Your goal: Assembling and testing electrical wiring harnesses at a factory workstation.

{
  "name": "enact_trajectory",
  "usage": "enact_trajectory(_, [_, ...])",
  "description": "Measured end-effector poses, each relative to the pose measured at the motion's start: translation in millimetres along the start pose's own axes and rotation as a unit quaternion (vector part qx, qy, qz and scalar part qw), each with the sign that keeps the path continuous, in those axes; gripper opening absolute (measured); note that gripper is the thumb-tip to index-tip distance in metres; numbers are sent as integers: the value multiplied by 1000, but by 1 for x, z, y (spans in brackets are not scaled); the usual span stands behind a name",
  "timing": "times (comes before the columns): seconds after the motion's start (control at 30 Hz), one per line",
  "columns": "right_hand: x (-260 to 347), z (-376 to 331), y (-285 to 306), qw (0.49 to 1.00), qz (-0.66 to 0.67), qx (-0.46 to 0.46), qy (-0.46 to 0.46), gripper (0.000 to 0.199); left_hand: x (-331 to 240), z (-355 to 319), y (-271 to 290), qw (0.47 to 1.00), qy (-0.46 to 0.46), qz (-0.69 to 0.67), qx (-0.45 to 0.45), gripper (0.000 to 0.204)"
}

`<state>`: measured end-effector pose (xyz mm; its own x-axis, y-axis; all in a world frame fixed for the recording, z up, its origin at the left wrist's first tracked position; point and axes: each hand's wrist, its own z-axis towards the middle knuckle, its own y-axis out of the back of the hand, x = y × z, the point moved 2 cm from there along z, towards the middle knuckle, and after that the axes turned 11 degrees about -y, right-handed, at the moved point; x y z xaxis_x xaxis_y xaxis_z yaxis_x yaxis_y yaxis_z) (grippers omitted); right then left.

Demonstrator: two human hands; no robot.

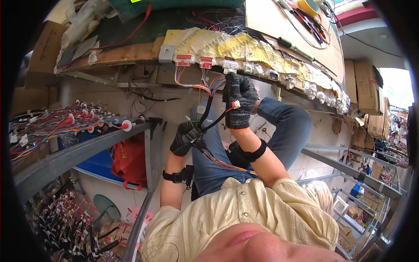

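Observation:
My left hand (185, 139), in a dark grey knitted glove, is closed round the black-sleeved trunk of a wire harness (207, 110). My right hand (240, 100), gloved alike, is raised at the bench edge with its fingers curled on the harness wires, just below a white connector (230, 66); the fingertips are partly hidden. Coloured wires fan up from the sleeve to two red-and-white connectors (184, 60) set along the edge. A black branch ends in a small white-and-red plug (235, 105) in front of my right palm. More coloured wires trail across my lap.
Several white connectors (290, 80) line the taped bench edge (244, 47) to the right. A marker (296, 49) lies on a board above. At left, a metal rail (83, 153) stands beside bundled harnesses (48, 126) and a red bag (131, 161). Cardboard boxes (365, 87) stand far right.

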<state>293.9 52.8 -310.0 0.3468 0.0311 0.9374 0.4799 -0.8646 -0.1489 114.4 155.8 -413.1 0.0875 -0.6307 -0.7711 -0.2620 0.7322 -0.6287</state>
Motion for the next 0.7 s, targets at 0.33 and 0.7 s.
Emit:
enact_trajectory(0.33, [2,-4,-13,994,34,-100,3,14,-6,0,-3,1000,9,23,-1,21])
enact_trajectory(0.7, [14,-13,10,993,-79,-62,-62,25,-3,-9,-23,991,18,-52,-124,21])
